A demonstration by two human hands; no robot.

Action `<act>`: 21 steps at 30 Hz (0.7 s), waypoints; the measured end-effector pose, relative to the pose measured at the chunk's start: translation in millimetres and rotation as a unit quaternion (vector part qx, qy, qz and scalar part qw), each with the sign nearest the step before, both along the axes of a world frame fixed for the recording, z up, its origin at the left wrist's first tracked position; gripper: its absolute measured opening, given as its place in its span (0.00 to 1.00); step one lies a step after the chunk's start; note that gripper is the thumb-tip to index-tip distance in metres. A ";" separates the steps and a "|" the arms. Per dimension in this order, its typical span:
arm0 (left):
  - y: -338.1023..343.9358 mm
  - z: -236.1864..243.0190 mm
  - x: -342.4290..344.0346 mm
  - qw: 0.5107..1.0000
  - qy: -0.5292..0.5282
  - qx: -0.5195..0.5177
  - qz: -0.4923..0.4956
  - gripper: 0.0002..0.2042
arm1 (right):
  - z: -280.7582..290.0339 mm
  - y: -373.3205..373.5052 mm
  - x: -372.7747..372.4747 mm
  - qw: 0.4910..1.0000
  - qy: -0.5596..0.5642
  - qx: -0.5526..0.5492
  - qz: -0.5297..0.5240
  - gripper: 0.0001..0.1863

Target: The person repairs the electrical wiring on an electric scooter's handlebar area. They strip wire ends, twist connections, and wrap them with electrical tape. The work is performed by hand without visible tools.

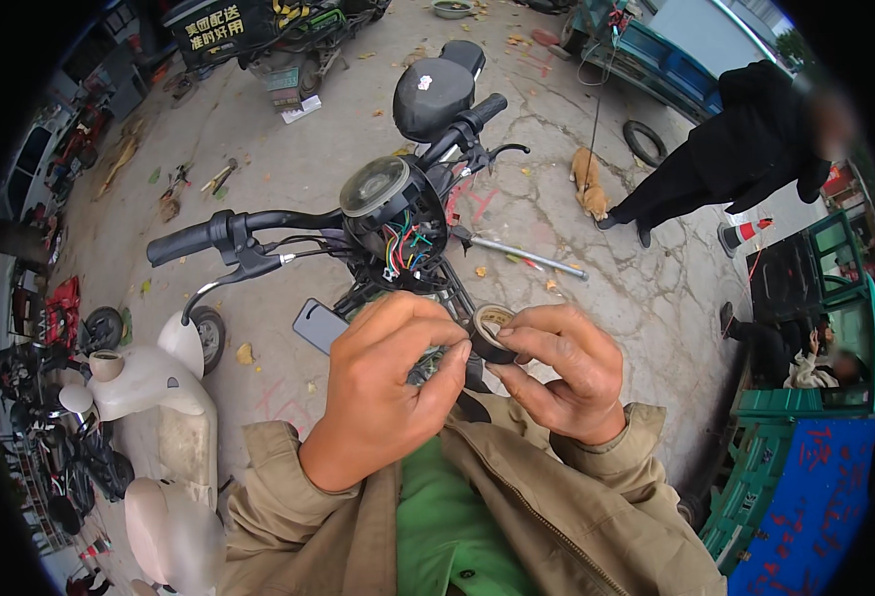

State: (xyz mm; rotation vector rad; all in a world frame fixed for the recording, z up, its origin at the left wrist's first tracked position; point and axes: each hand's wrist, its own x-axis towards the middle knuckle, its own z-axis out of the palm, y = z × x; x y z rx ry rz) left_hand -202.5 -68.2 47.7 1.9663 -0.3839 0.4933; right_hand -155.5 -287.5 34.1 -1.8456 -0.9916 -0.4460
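A roll of black tape (pixel 494 343) with a pale cardboard core is held up in front of my chest. My right hand (pixel 572 372) grips its right side between thumb and fingers. At the roll's left edge, the thumb and forefinger of my left hand (pixel 393 382) are pinched together against the black tape; whether a loose end lies between them is hidden. Just beyond my hands stands the front of a two-wheeler, with handlebars (pixel 289 221) and a round headlamp (pixel 376 187). Several coloured wires (pixel 406 248) hang from the open back of the lamp housing.
A phone (pixel 320 326) lies beyond my left hand. A metal tube (pixel 527 256) juts out right of the handlebars. A pale scooter (pixel 164 397) stands at left. A person in black (pixel 726 139), a dog (pixel 588 184), a tyre (pixel 644 144) and a green vehicle (pixel 755 467) are at right.
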 end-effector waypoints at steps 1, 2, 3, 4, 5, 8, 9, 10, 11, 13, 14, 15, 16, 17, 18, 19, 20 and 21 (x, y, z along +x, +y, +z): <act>0.0 -0.3 0.4 1.000 -0.003 0.010 0.001 0.08 | 0.0 0.9 0.4 1.000 -0.010 -0.003 0.001 0.21; -0.7 -1.1 0.6 1.000 -0.006 0.019 0.002 0.08 | -0.4 0.9 -0.1 1.000 -0.020 -0.006 0.002 0.21; -0.9 -2.0 0.8 1.000 -0.008 0.028 0.002 0.08 | -1.4 1.0 -1.4 1.000 -0.011 -0.004 0.005 0.21; -0.6 -3.0 1.0 0.999 -0.005 0.032 -0.001 0.09 | -2.7 1.0 -2.8 1.000 -0.001 -0.002 0.008 0.21; -0.6 -4.3 0.6 0.999 -0.001 0.035 -0.005 0.09 | -3.9 0.5 -4.7 1.000 0.009 0.000 0.011 0.21; -2.1 -11.5 0.2 1.000 0.019 0.010 -0.018 0.10 | -5.6 -5.1 -4.3 0.999 0.029 -0.019 0.040 0.20; -2.4 -14.9 -0.7 0.999 0.027 -0.004 -0.023 0.10 | -5.6 -6.3 -4.6 0.998 0.041 -0.021 0.045 0.20; -1.9 -19.3 -2.1 0.996 0.059 -0.046 -0.040 0.09 | -5.4 -7.4 -5.1 0.997 0.052 -0.022 0.050 0.20; -0.8 -24.2 -2.3 0.990 0.088 -0.089 -0.058 0.08 | -5.1 -7.9 -4.8 0.996 0.061 -0.023 0.056 0.20; -1.5 -29.7 -3.0 0.966 0.147 -0.192 -0.089 0.06 | -6.8 -7.2 -6.2 0.996 0.070 -0.009 0.060 0.19; -3.3 -31.3 -4.6 0.946 0.176 -0.252 -0.102 0.05 | -7.8 -6.8 -7.3 0.995 0.075 -0.002 0.063 0.19; -4.4 -32.8 -6.6 0.922 0.203 -0.310 -0.114 0.04 | -8.4 -7.3 -8.4 0.995 0.076 -0.006 0.063 0.18; -4.2 -34.1 -9.9 0.905 0.222 -0.341 -0.122 0.04 | -9.0 -8.4 -9.8 0.995 0.078 -0.009 0.064 0.18; -3.8 -35.1 -12.7 0.887 0.240 -0.372 -0.131 0.03 | -8.9 -9.0 -9.8 0.995 0.078 -0.014 0.064 0.18; -3.5 -36.2 -14.2 0.868 0.257 -0.402 -0.139 0.02 | -9.2 -9.0 -9.6 0.994 0.085 -0.006 0.064 0.18; -4.2 -38.1 -14.0 0.855 0.261 -0.426 -0.141 0.02 | -9.8 -8.8 -9.4 0.994 0.092 0.002 0.065 0.17; -5.8 -40.8 -14.4 0.841 0.264 -0.450 -0.141 0.02 | -10.9 -8.6 -10.1 0.993 0.099 0.009 0.067 0.17; -7.2 -43.0 -14.9 0.827 0.267 -0.474 -0.142 0.02 | -12.7 -8.8 -11.2 0.991 0.111 0.018 0.065 0.17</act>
